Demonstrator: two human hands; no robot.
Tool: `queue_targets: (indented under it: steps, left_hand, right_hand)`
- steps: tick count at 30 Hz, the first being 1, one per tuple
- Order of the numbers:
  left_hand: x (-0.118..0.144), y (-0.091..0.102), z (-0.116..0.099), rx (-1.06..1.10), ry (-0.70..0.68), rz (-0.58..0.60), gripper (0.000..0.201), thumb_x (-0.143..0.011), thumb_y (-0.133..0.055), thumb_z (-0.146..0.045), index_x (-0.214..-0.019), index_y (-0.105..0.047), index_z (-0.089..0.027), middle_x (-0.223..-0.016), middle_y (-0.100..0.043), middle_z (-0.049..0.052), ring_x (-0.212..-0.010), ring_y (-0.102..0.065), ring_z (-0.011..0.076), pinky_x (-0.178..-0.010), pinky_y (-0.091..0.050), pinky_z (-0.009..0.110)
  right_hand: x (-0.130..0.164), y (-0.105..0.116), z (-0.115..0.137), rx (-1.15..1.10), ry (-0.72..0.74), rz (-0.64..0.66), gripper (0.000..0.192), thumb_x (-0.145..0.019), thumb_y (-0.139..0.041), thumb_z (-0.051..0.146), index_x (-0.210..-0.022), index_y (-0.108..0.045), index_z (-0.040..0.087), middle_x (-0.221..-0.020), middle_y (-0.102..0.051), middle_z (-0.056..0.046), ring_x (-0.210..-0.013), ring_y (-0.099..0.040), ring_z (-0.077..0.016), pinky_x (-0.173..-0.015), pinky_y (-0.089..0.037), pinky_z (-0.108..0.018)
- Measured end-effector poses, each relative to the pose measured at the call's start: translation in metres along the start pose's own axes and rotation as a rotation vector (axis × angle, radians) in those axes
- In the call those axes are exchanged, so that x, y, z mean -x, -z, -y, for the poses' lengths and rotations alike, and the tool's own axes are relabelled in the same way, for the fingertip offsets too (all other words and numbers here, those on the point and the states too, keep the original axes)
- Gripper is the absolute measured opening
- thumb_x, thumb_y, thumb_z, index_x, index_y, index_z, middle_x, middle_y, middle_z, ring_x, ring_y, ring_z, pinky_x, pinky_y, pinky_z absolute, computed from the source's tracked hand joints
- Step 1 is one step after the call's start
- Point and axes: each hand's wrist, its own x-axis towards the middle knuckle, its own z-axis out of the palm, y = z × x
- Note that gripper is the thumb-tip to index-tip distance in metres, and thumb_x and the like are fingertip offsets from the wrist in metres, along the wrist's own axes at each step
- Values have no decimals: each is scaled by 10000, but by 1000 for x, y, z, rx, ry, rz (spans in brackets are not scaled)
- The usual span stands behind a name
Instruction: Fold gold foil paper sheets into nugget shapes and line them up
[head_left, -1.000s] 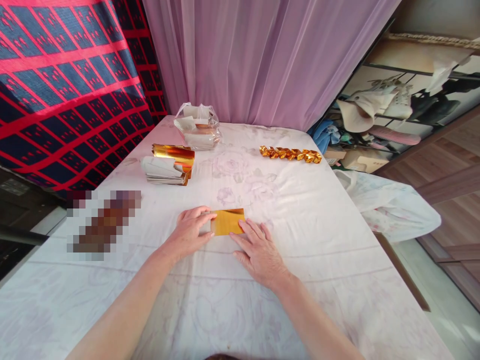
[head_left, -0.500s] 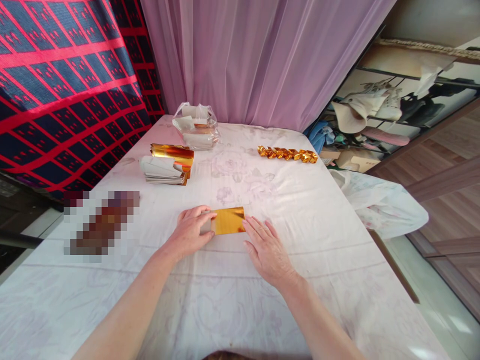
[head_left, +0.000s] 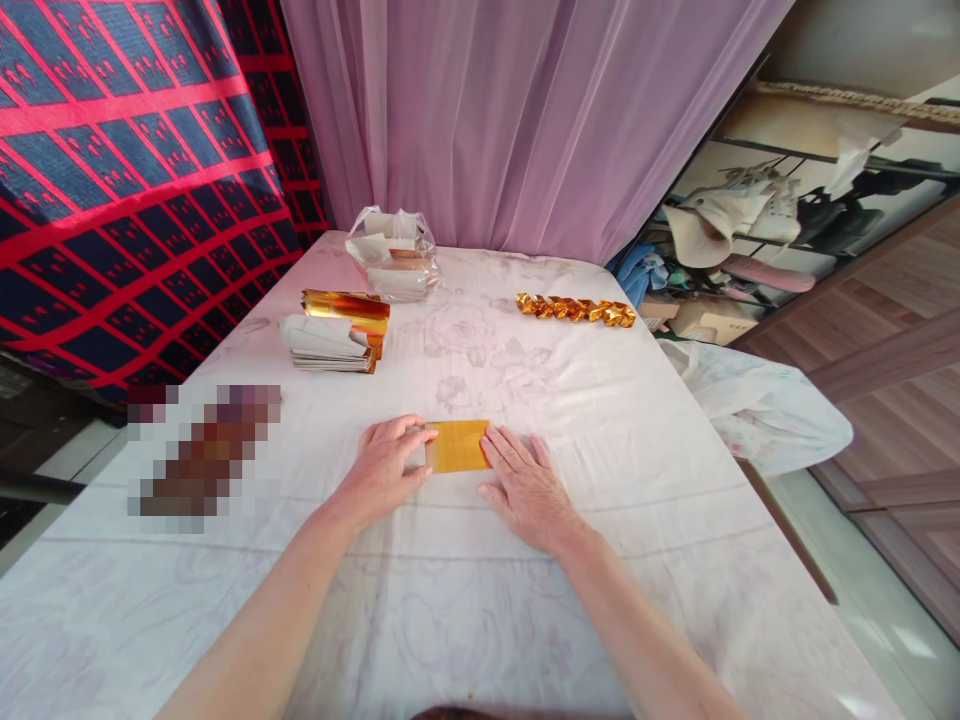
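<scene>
A small gold foil paper (head_left: 457,446) lies flat near the table's (head_left: 675,560) middle, pinned by left hand (head_left: 382,465) and right hand (head_left: 529,490), fingers flat. Probably light, thin, easily creased; best handled by its edges.

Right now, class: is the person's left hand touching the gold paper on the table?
Touching. The head view shows the left hand with its fingertips pressed on the left edge of the gold paper.

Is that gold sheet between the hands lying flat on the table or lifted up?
Flat. The gold sheet lies on the tablecloth, with the left hand and right hand pressing its two ends.
</scene>
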Motion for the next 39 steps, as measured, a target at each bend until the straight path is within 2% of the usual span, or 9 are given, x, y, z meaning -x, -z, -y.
queue_targets:
  steps: [2, 6, 11, 17, 25, 30, 33, 34, 39]
  left_hand:
    - [4, 1, -8, -31, -11, -33, 431, -788, -561, -174, -1198, -656, -270, -1310, -583, 66, -1221, -517, 278, -1073, -381, 486]
    - [13, 0, -30, -171, -129, -98, 403, -840, -487, -83, -1082, -706, -319, -1374, -572, 28, -1305, -461, 277, -1145, -240, 581]
    - [22, -8, -45, -243, -280, -56, 325, -914, -539, -261, -1209, -672, -281, -1518, -436, 97, -1433, -314, 328, -1154, -187, 631]
    - [30, -9, -32, -259, -273, -95, 343, -918, -571, -427, -1231, -669, -324, -1516, -449, 94, -1424, -348, 345, -1160, -174, 633]
    - [43, 3, -14, -330, -199, -181, 266, -942, -532, -402, -1133, -716, -388, -1497, -481, 58, -1395, -401, 341, -1118, -252, 630]
    - [39, 8, -13, -360, -211, -196, 228, -942, -543, -334, -1060, -734, -368, -1404, -577, 36, -1350, -456, 331, -1099, -278, 631]
    - [30, 9, -17, -379, -272, -169, 200, -947, -532, -263, -967, -725, -311, -1317, -643, -4, -1286, -515, 307, -1117, -255, 622]
    - [26, 9, -19, -370, -305, -194, 191, -945, -532, -253, -891, -714, -281, -1241, -685, -2, -1231, -557, 298, -1116, -255, 615]
    - [10, 5, -26, -368, -338, -147, 116, -941, -559, -238, -1009, -653, -241, -979, -741, 0, -956, -665, 211, -1066, -341, 510]
  right_hand:
    - [2, 1, 0, 12, -4, 8, 608, -1003, -352, 440, -1517, -319, 116, -1595, -245, -101, -1482, -233, -268, -1178, -201, -599]
    - [1, -1, 1, 15, 4, -15, 630, -1000, -344, 475, -1520, -313, 121, -1599, -236, -99, -1483, -225, -273, -1177, -198, -593]
    - [2, -6, -1, -9, 17, -68, 641, -1004, -309, 523, -1523, -317, 148, -1595, -269, -99, -1482, -229, -262, -1185, -192, -566]
    - [3, -9, -3, -15, 19, -96, 644, -1003, -297, 542, -1528, -317, 169, -1598, -272, -90, -1480, -233, -267, -1194, -168, -553]
    - [3, -11, -3, -38, 19, -116, 626, -1003, -316, 524, -1526, -326, 181, -1599, -261, -77, -1476, -245, -271, -1193, -166, -558]
    - [2, -9, -2, -61, 13, -119, 625, -1002, -324, 529, -1512, -356, 169, -1592, -278, -79, -1471, -257, -274, -1184, -180, -568]
    - [2, -8, -1, -73, 11, -141, 617, -995, -353, 530, -1496, -388, 171, -1574, -327, -86, -1459, -285, -283, -1176, -204, -574]
    - [2, -7, -1, -78, 12, -153, 611, -992, -368, 527, -1489, -402, 175, -1566, -346, -90, -1453, -298, -285, -1173, -214, -572]
    - [1, -6, 0, -112, 21, -209, 573, -975, -428, 502, -1451, -466, 186, -1530, -416, -104, -1425, -346, -296, -1163, -235, -571]
